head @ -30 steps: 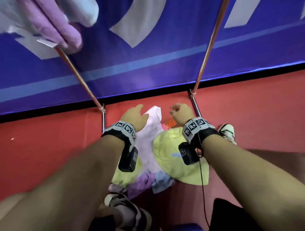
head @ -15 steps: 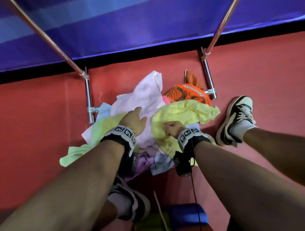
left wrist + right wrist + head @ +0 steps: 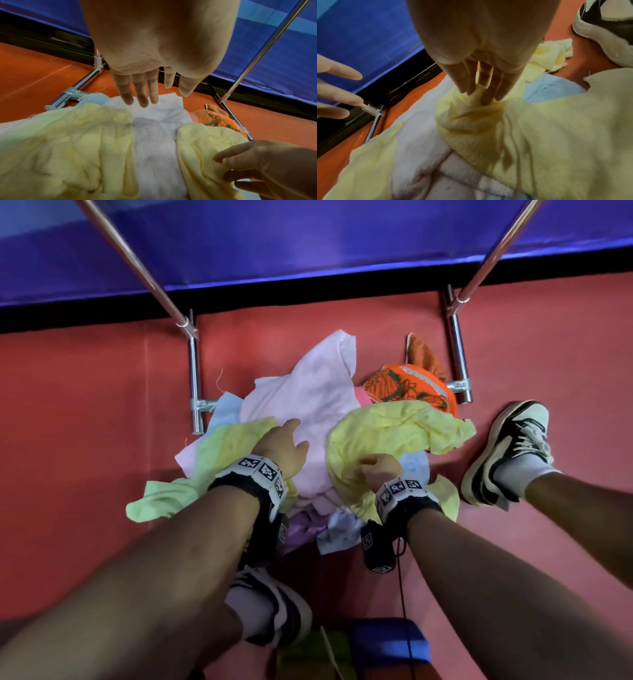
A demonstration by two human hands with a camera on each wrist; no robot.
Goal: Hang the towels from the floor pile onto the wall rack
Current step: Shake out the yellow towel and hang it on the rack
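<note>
Towels: crumpled yellow terry towel (image 3: 488, 125) pinched in our right hand (image 3: 380, 470) fingers; left hand (image 3: 284, 450) spread flat; pile mostly unhung.

Pale yellow terry towel (image 3: 394, 429); pale pink fleecy towel (image 3: 308, 395); orange towel (image 3: 411, 386) patterned in dark green with a light stripe; light blue cloth (image 3: 227, 410); red floor mat (image 3: 85, 440); chrome rack tubes (image 3: 194, 378); blue wall banner (image 3: 308, 241); black-and-white sneaker (image 3: 507, 446).
</note>
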